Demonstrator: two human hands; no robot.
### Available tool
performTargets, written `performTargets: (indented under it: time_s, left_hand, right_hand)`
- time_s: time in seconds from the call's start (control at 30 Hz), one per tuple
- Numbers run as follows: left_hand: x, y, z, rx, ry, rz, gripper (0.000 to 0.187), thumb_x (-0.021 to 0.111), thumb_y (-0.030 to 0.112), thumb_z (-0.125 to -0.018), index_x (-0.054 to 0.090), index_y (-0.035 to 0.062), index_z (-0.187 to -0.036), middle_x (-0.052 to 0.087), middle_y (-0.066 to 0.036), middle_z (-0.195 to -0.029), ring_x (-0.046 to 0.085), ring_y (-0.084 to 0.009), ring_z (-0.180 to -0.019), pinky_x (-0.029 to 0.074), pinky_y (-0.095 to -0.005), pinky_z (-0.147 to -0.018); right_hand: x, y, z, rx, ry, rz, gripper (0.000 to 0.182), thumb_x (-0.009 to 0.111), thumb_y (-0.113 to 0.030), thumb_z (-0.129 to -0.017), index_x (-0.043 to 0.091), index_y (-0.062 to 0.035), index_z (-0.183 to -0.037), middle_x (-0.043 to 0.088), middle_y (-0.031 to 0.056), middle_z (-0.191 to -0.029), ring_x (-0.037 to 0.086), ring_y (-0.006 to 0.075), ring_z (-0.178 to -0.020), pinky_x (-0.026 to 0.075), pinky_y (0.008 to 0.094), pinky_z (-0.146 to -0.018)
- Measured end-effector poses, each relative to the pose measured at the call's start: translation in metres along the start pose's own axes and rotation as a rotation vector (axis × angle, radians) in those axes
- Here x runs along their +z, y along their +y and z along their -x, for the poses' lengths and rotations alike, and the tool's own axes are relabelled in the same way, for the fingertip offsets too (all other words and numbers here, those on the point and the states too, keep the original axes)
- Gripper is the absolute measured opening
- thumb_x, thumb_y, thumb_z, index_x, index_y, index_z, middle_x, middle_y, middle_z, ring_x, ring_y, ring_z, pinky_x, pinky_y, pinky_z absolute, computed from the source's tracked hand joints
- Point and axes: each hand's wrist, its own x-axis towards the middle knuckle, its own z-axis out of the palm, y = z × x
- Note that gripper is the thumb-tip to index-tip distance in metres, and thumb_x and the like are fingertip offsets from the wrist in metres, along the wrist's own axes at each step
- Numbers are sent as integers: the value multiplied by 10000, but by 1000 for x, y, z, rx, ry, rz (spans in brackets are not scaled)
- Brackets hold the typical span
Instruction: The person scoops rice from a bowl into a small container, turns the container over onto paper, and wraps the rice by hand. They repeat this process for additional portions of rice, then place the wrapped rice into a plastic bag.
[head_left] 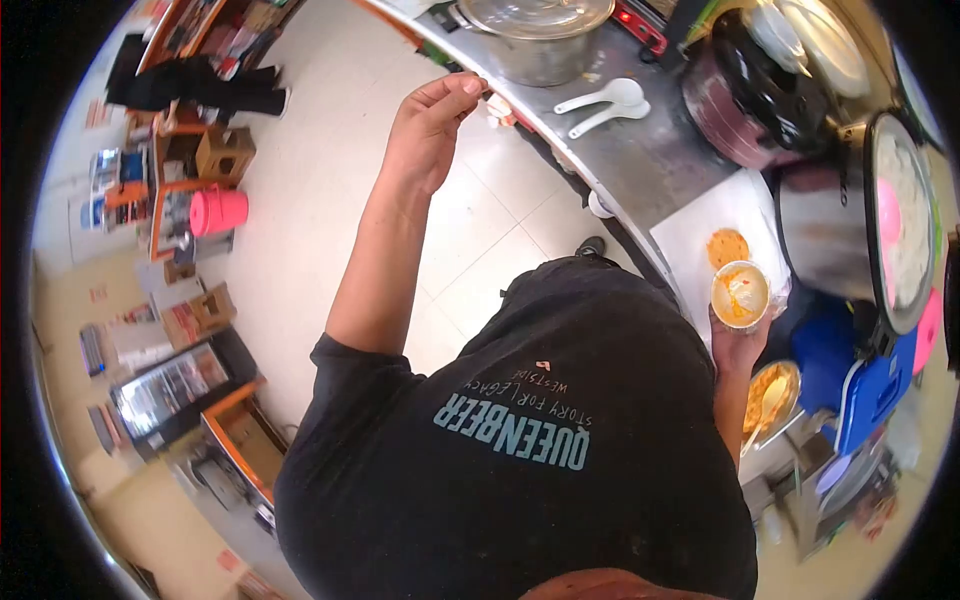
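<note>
My left hand (pixel 435 130) is raised beside the metal counter, its thumb and fingers pinched together; anything between the fingertips is too small to make out. A small round cup (pixel 740 295) with pale contents and streaks of orange sauce is held in my right hand (pixel 740 345), whose fingers are mostly hidden beneath it. Just past the cup, a round orange-brown piece (pixel 727 247) lies on a white sheet (pixel 695 230). Close to my right forearm is a metal bowl (pixel 787 378) of orange food with a pale spoon (pixel 768 400) in it.
On the counter (pixel 650 175) are two white spoons (pixel 615 95), a lidded steel pot (pixel 535 60) and a dark cooker (pixel 740 110). A large pot (pixel 825 215) of white food stands at the right, near a blue container (pixel 870 385). Another person (pixel 185 85) is far left, near a pink bucket (pixel 218 211).
</note>
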Motion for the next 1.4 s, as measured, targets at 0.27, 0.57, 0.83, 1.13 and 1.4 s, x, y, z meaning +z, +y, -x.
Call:
performTargets:
  time_s: [0.27, 0.57, 0.83, 1.13, 1.4]
  left_hand:
    - [-169, -224, 75, -216, 103, -1028, 380, 657, 285, -989, 695, -34, -1191, 721, -212, -1148, 667, -286, -1144, 501, -395, -992]
    - [-101, -247, 143, -951, -222, -10, 544, 417, 420, -1063, 561, 6, -1386, 631, -147, -1366, 553, -256, -1290, 431, -381, -1039]
    - [-117, -298, 178, -882, -572, -685, 543, 523, 315, -1009, 459, 62, -1486, 507, -172, -1496, 456, -286, -1394, 335, -392, -1159]
    - [87, -219, 43, -247, -944, -457, 396, 536, 256, -1042, 548, 21, -1360, 619, -116, -1294, 582, -232, -1240, 439, -393, -1082]
    - [262, -208, 104, -1178, -937, 436, 872, 226, 734, -992, 346, 66, -1540, 454, -206, -1525, 475, -392, -1382, 357, -530, -1170]
  right_hand:
    - [33, -7, -31, 110, -47, 34, 668, 363, -581, -1049, 425, -91, -1498, 474, 137, -1513, 448, 310, -1400, 360, 496, -1154]
    - [18, -23, -13, 44, 4, 37, 679, 340, -580, -1054, 420, -72, -1497, 477, 151, -1511, 482, 312, -1379, 392, 483, -1145]
    - [8, -21, 11, -54, 31, -104, 659, 317, -574, -1060, 419, -88, -1493, 494, 143, -1493, 502, 306, -1362, 421, 492, -1125]
    - [9, 1, 40, -33, 84, -79, 660, 306, -547, -1068, 419, -57, -1495, 503, 154, -1494, 496, 332, -1370, 390, 505, -1157]
    - [-27, -26, 83, -300, 308, 910, 270, 628, -244, -991, 632, -29, -1154, 642, 35, -831, 624, 114, -741, 487, 286, -637]
